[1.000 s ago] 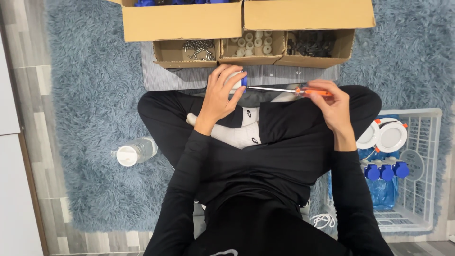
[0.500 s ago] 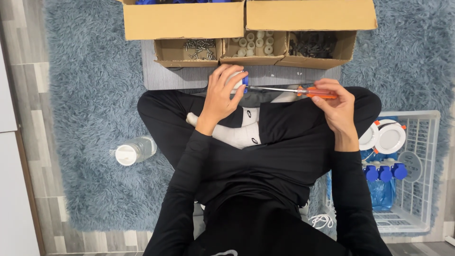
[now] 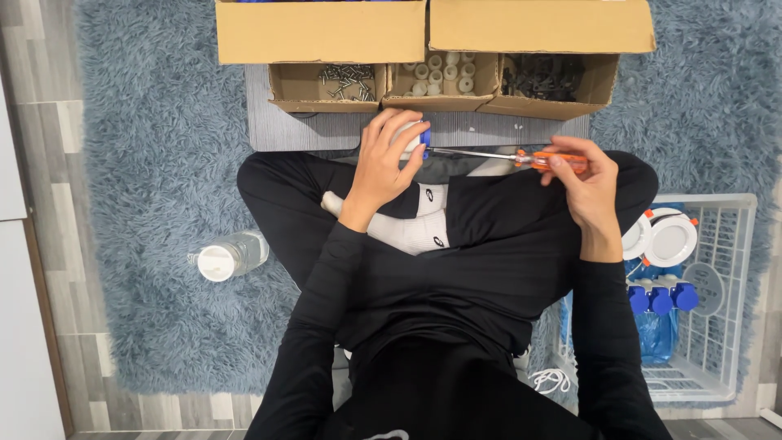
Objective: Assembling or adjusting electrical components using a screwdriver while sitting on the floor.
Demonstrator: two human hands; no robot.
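Little has moved since the earlier frame: both hands stay over the lap. Left hand [image 3: 389, 163] is wrapped around a white-and-blue part [image 3: 415, 138]; right hand [image 3: 588, 189] grips the orange-handled screwdriver [image 3: 521, 156], tip at that part. Beyond them sit cardboard boxes [image 3: 432, 81].

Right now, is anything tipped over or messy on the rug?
Yes. A clear water bottle with a white cap lies on its side on the blue rug, left of the person's knee. Nothing looks spilled, and the cardboard boxes sit tidy.
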